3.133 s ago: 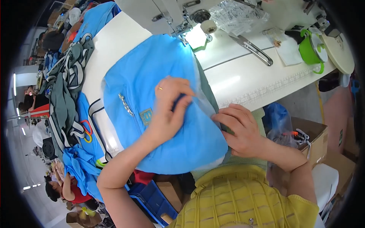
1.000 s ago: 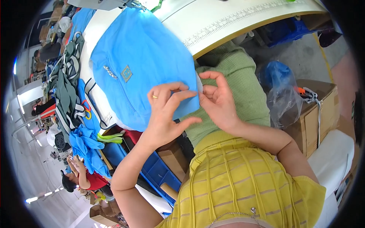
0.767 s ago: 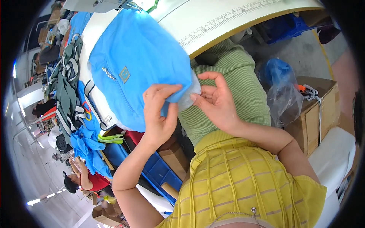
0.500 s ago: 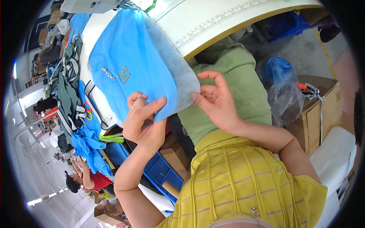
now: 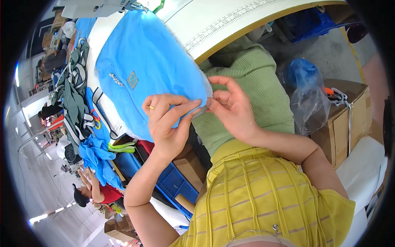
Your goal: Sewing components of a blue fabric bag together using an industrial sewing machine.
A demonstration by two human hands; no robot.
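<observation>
A light blue fabric piece with a zipper and a small patch lies over the white sewing table, its far end under the sewing machine. Beneath it is a pale grey fluffy layer, showing as a thin strip along the right edge. My left hand pinches the blue fabric near its lower right corner, thumb against fingers. Just right of it, my right hand pinches the corner of the fluffy layer between thumb and forefinger, its other fingers curled loosely.
A printed ruler runs along the table. Dark green straps and crumpled blue cloth lie at the left. Below are a blue crate and, at right, a cardboard box with a clear plastic bag. Another person works at far left.
My left hand has moved right, drawing the blue fabric over the fluffy layer toward my right hand. Much less of the grey layer shows. My right hand has barely moved.
</observation>
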